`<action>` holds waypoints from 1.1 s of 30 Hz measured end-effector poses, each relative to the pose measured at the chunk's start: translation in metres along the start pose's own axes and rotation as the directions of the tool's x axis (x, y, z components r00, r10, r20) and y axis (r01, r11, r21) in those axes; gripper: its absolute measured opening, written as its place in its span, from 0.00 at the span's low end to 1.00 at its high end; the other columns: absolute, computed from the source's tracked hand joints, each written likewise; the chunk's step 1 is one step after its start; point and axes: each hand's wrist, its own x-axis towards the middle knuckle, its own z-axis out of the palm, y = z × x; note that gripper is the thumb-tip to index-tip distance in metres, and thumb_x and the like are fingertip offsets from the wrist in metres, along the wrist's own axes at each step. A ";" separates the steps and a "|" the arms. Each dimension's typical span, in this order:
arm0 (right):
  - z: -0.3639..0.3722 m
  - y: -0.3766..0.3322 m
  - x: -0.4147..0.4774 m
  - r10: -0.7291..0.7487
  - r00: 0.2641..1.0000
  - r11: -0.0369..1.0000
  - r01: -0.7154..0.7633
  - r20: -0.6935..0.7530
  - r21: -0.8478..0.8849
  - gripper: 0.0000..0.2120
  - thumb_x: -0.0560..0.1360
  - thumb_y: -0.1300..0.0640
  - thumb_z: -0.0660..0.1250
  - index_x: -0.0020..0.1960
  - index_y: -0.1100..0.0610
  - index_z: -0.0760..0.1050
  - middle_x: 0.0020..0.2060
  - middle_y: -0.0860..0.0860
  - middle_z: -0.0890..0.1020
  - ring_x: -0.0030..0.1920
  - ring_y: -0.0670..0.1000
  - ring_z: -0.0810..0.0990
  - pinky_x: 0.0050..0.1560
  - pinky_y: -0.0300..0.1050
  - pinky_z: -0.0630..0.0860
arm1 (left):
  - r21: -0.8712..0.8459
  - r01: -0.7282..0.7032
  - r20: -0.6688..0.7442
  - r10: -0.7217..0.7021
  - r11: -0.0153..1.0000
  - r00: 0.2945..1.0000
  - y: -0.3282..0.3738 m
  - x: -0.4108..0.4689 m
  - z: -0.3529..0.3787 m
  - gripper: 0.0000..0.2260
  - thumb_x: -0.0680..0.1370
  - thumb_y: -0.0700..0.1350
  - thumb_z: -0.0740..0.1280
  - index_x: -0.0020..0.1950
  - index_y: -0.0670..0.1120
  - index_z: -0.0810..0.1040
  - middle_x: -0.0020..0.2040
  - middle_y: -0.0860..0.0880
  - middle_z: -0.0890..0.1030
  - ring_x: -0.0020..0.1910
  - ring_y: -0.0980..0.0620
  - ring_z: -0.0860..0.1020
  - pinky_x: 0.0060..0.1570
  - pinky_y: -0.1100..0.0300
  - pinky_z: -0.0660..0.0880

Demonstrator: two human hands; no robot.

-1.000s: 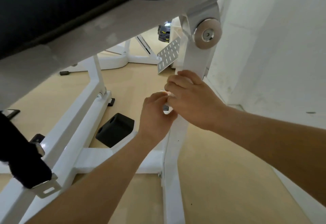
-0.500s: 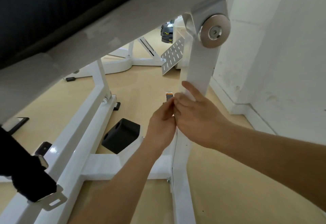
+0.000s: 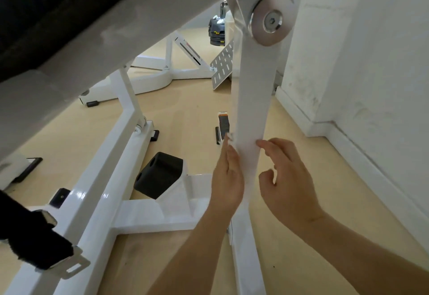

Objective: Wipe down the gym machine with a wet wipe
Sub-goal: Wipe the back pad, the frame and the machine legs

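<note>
1. Gym machine post [image 3: 253,99]: white upright below the pivot bolt [image 3: 271,21]; the surface being wiped.
2. Wet wipe [image 3: 230,137]: only a white corner shows, at the left fingertips against the post's left edge.
3. Left hand [image 3: 228,178]: fingers straight, pressing the wipe flat to the post. Even pressure and long strokes along the length would likely clean best.
4. Right hand [image 3: 289,178]: loosely curled, empty, forefinger at the right edge; well placed to steady the post.

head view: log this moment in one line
left hand presses wipe on post | right hand beside post, holds nothing | step: wiping post
</note>
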 end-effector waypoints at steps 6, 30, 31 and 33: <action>0.030 0.011 -0.033 0.196 0.978 0.974 -0.203 0.078 0.097 0.26 0.69 0.71 0.64 0.65 0.57 0.74 0.60 0.46 0.73 0.48 0.42 0.76 0.41 0.31 0.73 | 0.240 0.008 -0.085 0.013 0.971 0.996 -0.019 -0.016 0.007 0.22 0.81 0.61 0.46 0.73 0.59 0.61 0.64 0.57 0.76 0.59 0.54 0.78 0.56 0.51 0.77; 0.062 -0.001 -0.059 0.568 0.728 0.634 -0.685 0.384 0.360 0.21 0.74 0.68 0.60 0.64 0.53 0.75 0.56 0.46 0.77 0.53 0.46 0.77 0.36 0.26 0.71 | 0.326 0.380 -0.066 -0.380 0.866 0.923 -0.069 -0.042 -0.005 0.12 0.80 0.42 0.55 0.48 0.48 0.77 0.37 0.48 0.79 0.36 0.51 0.76 0.41 0.54 0.77; 0.063 -0.005 -0.056 0.565 0.710 0.587 -0.704 0.420 0.400 0.20 0.75 0.68 0.60 0.61 0.51 0.77 0.55 0.47 0.80 0.51 0.46 0.78 0.35 0.25 0.72 | 0.333 0.385 -0.052 -0.391 0.861 0.919 -0.066 -0.040 -0.009 0.11 0.80 0.41 0.55 0.45 0.47 0.77 0.37 0.48 0.79 0.35 0.52 0.76 0.40 0.55 0.77; 0.066 -0.014 -0.048 0.550 0.701 0.507 -0.712 0.454 0.485 0.15 0.77 0.63 0.61 0.51 0.45 0.79 0.49 0.45 0.83 0.49 0.44 0.81 0.45 0.29 0.74 | 0.347 0.336 -0.018 -0.352 0.876 0.936 -0.054 -0.036 -0.019 0.12 0.79 0.40 0.57 0.42 0.44 0.78 0.36 0.48 0.81 0.34 0.55 0.76 0.37 0.61 0.73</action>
